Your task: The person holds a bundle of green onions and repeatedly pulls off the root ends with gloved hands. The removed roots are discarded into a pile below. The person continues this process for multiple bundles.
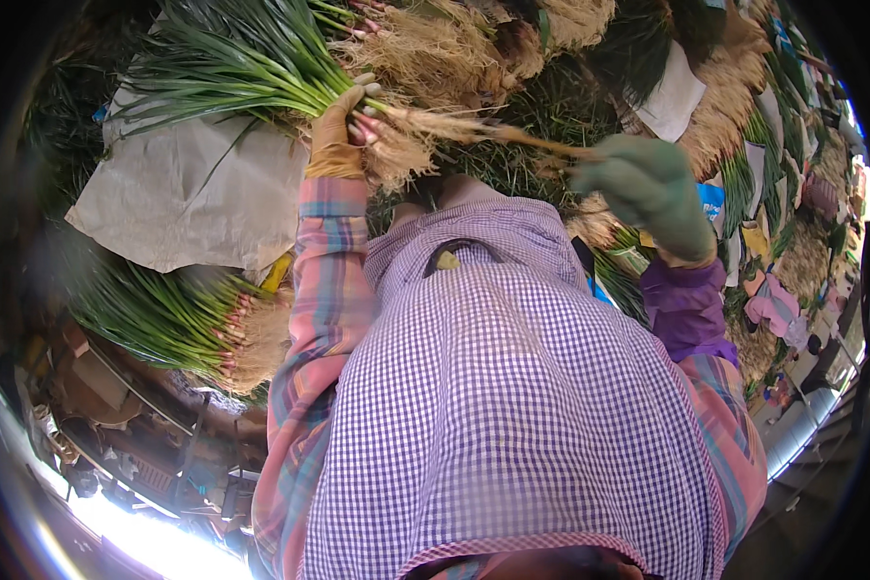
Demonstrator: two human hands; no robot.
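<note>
My left hand (339, 130), in a tan glove, is closed around a bunch of green onions (275, 87) just above their pinkish bulbs. The leaves fan out to the upper left; the pale roots (399, 152) hang to the right. From the bulbs a thin brownish strand (544, 141), perhaps roots or a peeled outer layer, stretches to my right hand (623, 177). That hand wears a green glove, is blurred by motion, and has its fingers closed on the strand's end. A purple cuff covers the right wrist.
A large pale sheet (196, 196) lies at the left, with a pile of green onions (167, 312) below it. More rooty bunches (435, 51) lie beyond my hands. Loose leaves (551, 109) cover the ground. At the far right are rows of bunches and a person in pink (772, 304).
</note>
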